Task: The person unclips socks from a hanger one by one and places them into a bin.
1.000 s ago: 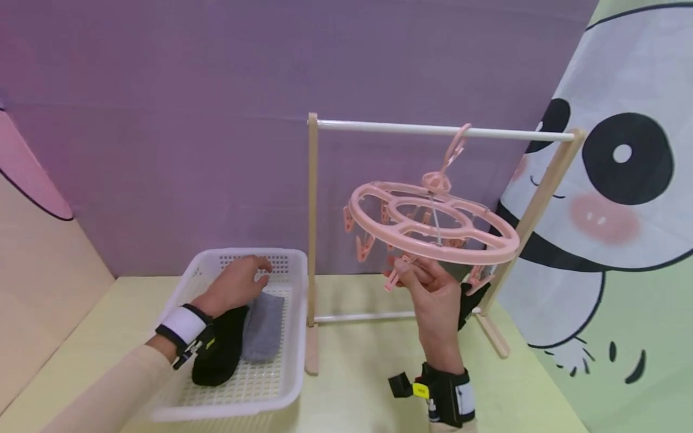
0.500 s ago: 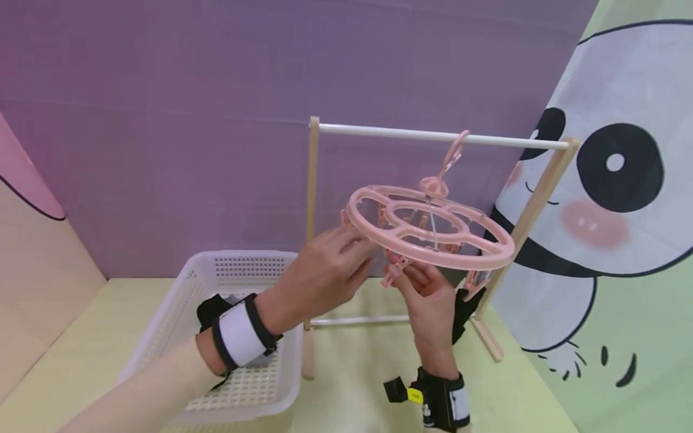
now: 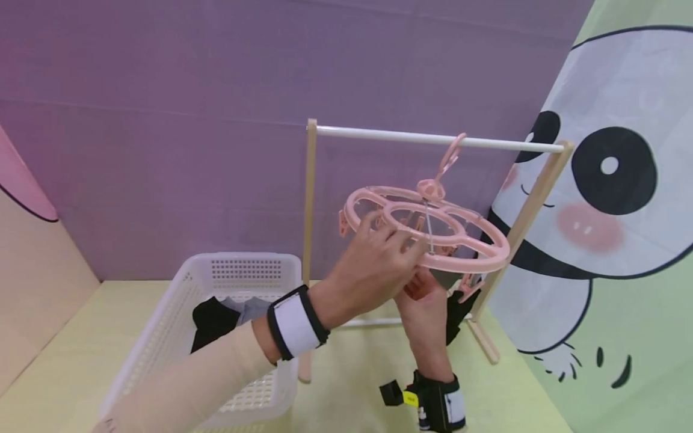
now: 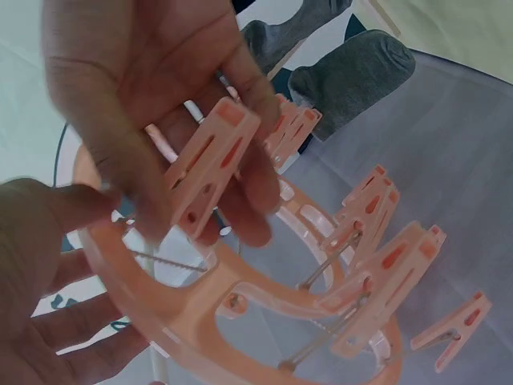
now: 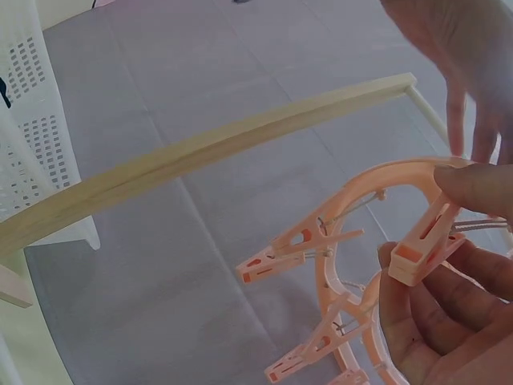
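A round pink clip hanger (image 3: 472,264) hangs by its hook from a rack's white rail. My left hand (image 3: 373,267) reaches over the near rim; in the left wrist view its thumb and fingers lie on either side of the ring (image 4: 144,301). Below the rim, my right hand (image 3: 425,313) pinches one pink clothes peg (image 5: 425,241) between thumb and fingers. Nothing shows between that peg's jaws. Other pegs (image 4: 389,289) dangle from the ring. A dark sock (image 4: 353,80) hangs on the far side, seen as a black sock (image 3: 460,310) in the head view.
At left stands a white plastic basket (image 3: 181,294) holding a black sock (image 3: 213,322) and grey cloth (image 3: 251,310), partly behind my left forearm. The rack's wooden post (image 3: 308,240) rises between basket and hanger. A purple backdrop (image 3: 189,150) stands behind.
My left hand has left the basket and moved right and up to the hanger's rim. My right hand keeps pinching the peg. The view has shifted slightly.
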The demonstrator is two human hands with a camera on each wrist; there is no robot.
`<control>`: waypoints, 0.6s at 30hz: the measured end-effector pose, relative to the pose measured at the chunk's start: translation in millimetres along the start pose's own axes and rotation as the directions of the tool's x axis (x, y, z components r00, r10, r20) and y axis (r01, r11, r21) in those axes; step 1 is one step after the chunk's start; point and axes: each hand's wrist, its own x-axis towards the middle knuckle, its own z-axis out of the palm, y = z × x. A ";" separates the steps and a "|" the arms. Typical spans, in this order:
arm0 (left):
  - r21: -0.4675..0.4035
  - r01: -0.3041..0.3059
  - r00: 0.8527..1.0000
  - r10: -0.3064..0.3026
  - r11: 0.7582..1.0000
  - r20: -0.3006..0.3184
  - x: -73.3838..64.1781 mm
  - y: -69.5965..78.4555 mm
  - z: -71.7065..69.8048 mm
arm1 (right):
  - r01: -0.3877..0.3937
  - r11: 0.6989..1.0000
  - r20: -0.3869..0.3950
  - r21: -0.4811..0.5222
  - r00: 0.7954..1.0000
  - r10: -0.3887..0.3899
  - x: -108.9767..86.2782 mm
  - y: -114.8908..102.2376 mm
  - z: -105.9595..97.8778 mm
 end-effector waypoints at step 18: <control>-0.033 0.101 0.995 -0.102 0.994 -0.024 -6.0 -13.9 5.1 | 0.209 0.924 0.327 -0.320 0.940 -0.099 -5.9 -34.1 -22.3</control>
